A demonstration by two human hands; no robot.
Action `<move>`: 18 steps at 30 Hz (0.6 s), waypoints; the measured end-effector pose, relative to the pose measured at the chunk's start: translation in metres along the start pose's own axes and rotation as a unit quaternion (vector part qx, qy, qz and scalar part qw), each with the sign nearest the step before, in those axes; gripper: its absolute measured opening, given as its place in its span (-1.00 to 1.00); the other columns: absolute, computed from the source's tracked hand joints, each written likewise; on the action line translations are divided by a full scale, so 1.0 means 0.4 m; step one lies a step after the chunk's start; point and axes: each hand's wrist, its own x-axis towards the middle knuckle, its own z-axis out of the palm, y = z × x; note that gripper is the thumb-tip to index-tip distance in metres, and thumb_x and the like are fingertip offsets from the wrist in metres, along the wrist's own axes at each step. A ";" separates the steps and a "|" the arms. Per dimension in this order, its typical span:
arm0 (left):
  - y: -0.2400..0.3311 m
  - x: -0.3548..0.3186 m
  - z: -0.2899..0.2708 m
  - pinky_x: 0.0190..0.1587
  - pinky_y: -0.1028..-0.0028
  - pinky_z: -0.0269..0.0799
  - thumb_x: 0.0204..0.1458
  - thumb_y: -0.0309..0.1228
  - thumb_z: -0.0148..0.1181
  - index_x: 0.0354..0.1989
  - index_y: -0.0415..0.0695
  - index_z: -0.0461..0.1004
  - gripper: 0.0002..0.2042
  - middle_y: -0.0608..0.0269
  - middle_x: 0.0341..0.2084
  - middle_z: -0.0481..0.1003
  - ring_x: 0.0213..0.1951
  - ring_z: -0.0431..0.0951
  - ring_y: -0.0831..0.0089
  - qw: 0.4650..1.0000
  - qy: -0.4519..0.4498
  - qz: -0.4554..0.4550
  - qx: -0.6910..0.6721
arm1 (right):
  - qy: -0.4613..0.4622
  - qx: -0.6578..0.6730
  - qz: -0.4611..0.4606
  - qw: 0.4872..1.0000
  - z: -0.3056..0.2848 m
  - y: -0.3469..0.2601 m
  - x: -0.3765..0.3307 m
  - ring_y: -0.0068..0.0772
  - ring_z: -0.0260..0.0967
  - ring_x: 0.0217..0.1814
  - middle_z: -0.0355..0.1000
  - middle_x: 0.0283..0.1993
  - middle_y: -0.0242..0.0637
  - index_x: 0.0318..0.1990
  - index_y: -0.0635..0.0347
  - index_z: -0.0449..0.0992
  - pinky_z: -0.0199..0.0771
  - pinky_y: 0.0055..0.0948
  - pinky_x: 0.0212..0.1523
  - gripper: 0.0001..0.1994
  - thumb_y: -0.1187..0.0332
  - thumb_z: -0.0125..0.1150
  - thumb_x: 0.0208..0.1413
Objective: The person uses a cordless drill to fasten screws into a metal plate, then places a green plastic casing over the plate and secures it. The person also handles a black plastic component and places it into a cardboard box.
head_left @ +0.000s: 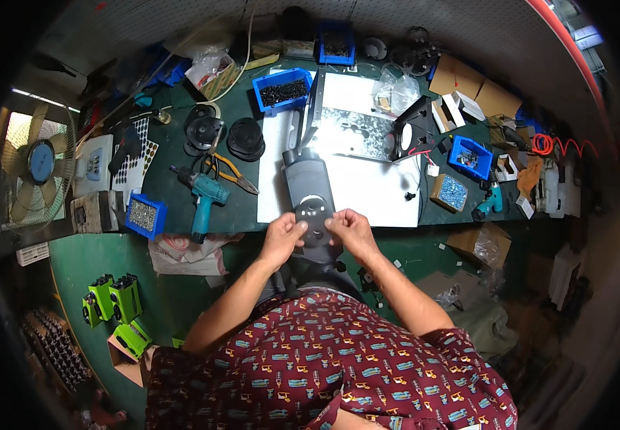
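Note:
A black round plate with several holes [315, 222] lies against the near end of a dark grey elongated housing [306, 180]. The housing rests partly over the table's front edge, its far end on white sheeting. My left hand [283, 237] is closed on the plate's left edge, thumb and fingers pinched. At the opposite edge, the fingers of my right hand [351, 233] pinch the plate too. Beyond the housing sits a metal panel assembly [359, 134] under a bright glare.
On the left lie a teal cordless drill [208, 195], orange-handled pliers [237, 175] and stacked black discs [245, 140]. Blue bins of screws [283, 92] and small parts [470, 158] stand around the work area. A fan [40, 161] is at far left; green devices [125, 297] sit lower left.

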 end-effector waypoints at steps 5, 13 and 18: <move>-0.017 0.023 0.040 -0.37 0.61 0.50 0.29 -0.38 0.28 -0.24 -0.08 0.52 -0.91 0.49 -0.45 0.57 -0.42 0.53 0.73 0.995 0.099 -0.002 -0.022 | -0.030 -0.037 -0.028 0.998 -0.034 0.064 0.092 -0.66 0.37 -0.49 0.50 -0.43 -0.43 -0.15 0.29 0.52 0.40 -0.59 -0.47 -0.75 0.34 0.43 0.17; -0.034 0.037 0.051 -0.43 0.60 0.45 0.24 -0.36 0.35 -0.23 -0.13 0.53 -0.86 0.46 -0.45 0.58 -0.44 0.53 0.71 0.989 0.147 0.025 -0.003 | -0.045 -0.088 -0.044 0.994 -0.033 0.057 0.115 -0.66 0.34 -0.48 0.48 -0.46 -0.46 -0.30 0.27 0.52 0.37 -0.57 -0.47 -0.75 0.32 0.48 0.11; -0.065 0.059 0.057 -0.47 0.58 0.44 0.21 -0.38 0.37 -0.29 -0.16 0.49 -0.83 0.45 -0.49 0.54 -0.47 0.50 0.68 0.977 0.192 0.033 0.089 | 0.011 -0.175 -0.079 0.981 -0.027 0.116 0.165 -0.57 0.38 -0.48 0.48 -0.51 -0.41 -0.43 0.24 0.52 0.44 -0.45 -0.44 -0.73 0.28 0.50 0.04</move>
